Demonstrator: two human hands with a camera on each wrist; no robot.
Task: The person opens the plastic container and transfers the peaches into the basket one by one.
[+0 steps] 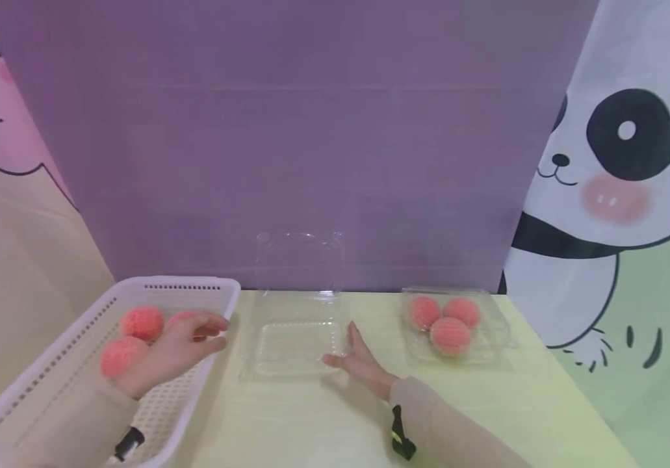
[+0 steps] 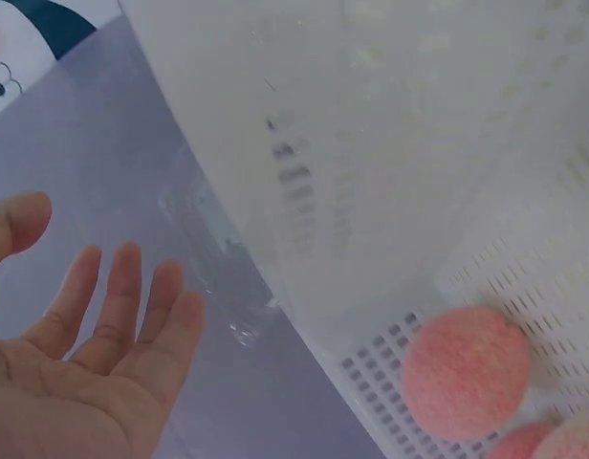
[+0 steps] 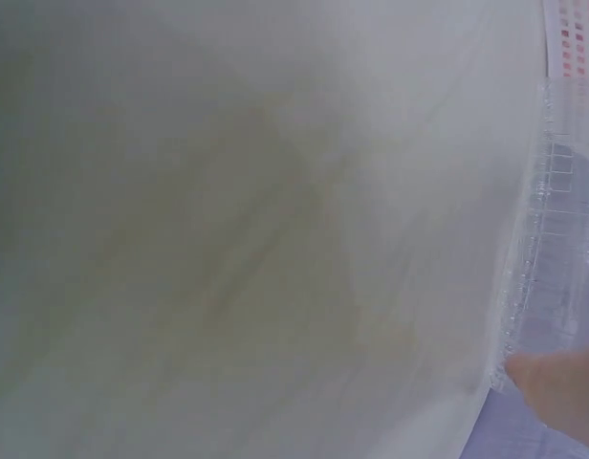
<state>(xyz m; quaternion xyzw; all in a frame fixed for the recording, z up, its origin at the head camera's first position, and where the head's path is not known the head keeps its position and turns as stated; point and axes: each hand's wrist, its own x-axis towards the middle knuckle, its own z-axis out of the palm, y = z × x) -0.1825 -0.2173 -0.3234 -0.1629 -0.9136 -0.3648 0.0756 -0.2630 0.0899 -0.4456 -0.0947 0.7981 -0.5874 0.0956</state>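
My left hand (image 1: 173, 351) is over the right side of the white basket (image 1: 182, 282), its fingers relaxed and holding nothing; the left wrist view shows its palm and parted fingertips. Round, pink, peach-like balls (image 1: 142, 323) lie in the basket beside and partly behind this hand, one (image 2: 467, 373) against the basket's perforated wall. A clear plastic clamshell box (image 1: 296, 351) stands with its lid raised in the middle of the table. My right hand (image 1: 364, 364) is at the box's right edge, thumb and fingers spread. In the right wrist view, a fingertip (image 3: 553, 387) is right at the clear rim.
To the right, another clear box (image 1: 489, 351) holds three pink balls (image 1: 450, 336). Both boxes are on the pale yellow table (image 1: 311, 422). A purple backdrop (image 1: 323, 143) rises behind the table, with a panda-printed cloth (image 1: 580, 286) at the right.
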